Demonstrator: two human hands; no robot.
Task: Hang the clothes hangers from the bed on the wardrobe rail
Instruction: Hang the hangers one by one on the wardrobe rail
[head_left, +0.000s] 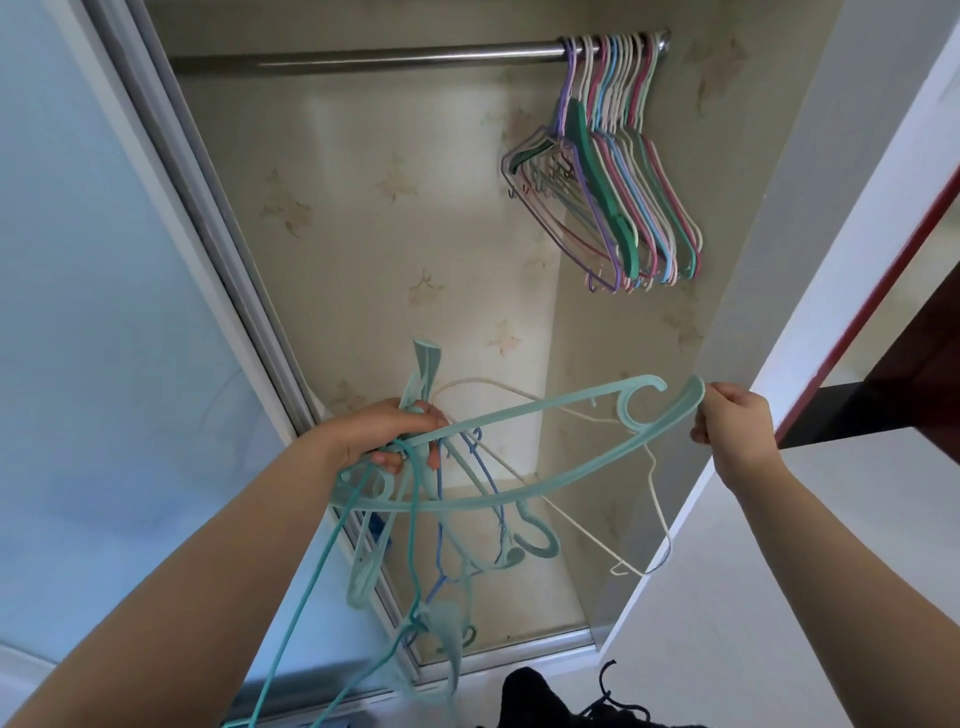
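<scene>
— What has the left hand (387, 441) got?

— Its fingers (434, 415) are curled round a tangled bundle of hangers (441, 545): teal, blue and pale ones, most of them dangling below the fingers with hooks and bars crossed.

— And the wide mint hanger (519, 415)?

— It runs from the left fingers across to the right hand (737, 421), whose fingers pinch its far end. Its near end looks caught in the bundle, and a white wire hanger (654, 499) hangs just under it, possibly snagged too.

— So how should it be freed?

— I'd say keep the left grip firm and still, and draw the mint hanger out to the right along its own length, not jerking upward, so the white wire slips off instead of dragging along.

— Then where?

— Up and to the right of the fingers, on the wardrobe rail (363, 54). The hung hangers (623, 171) crowd its right end; the bare rail just left of them looks the easiest spot, hook first.
</scene>
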